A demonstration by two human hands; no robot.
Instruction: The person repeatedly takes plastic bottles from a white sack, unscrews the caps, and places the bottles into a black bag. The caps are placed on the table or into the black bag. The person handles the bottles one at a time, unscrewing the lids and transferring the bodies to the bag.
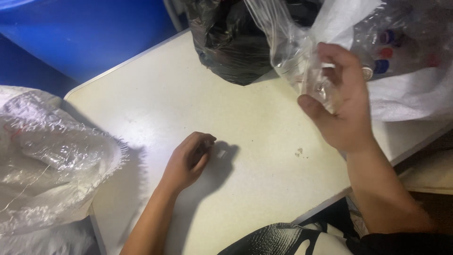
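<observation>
My right hand [343, 101] is raised over the right side of the white table [155, 89], its fingers curled around a clear crumpled plastic bottle [315, 84] that sits against a clear plastic bag [278, 38]. My left hand [188, 160] rests on the table near its middle, fingers loosely curled, with a small whitish scrap [221, 154] just beside the fingertips. Whether the left fingers pinch anything is hidden.
A black plastic bag [231, 42] stands at the table's far edge. A white woven sack [415, 80] with bottles and coloured caps lies at the right. Another white sack [52, 160] with clear bottles sits at the left. Small crumbs [299, 152] dot the table. Blue surface [85, 33] behind.
</observation>
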